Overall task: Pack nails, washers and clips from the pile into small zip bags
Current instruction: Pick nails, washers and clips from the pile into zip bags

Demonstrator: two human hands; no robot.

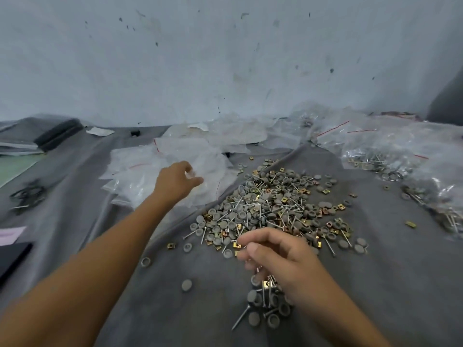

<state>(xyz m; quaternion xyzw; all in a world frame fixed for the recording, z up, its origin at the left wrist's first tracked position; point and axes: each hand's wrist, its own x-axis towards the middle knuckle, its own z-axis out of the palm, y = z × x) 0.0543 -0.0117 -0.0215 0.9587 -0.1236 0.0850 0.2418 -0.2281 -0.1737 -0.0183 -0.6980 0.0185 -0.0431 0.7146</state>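
Grey cloth surface [375,284], with the pile [273,209] of nails, washers and clips at centre frame.
Centre left, a zip bag [208,166] is pinched by the left hand [178,181]; lower centre, the right hand [280,256] is curled over a small heap [268,304], and its grip cannot be told.

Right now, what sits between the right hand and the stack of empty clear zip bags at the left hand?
Head view: the left corner of the mixed pile of grey round washers, steel nails and brass clips, on the grey cloth.
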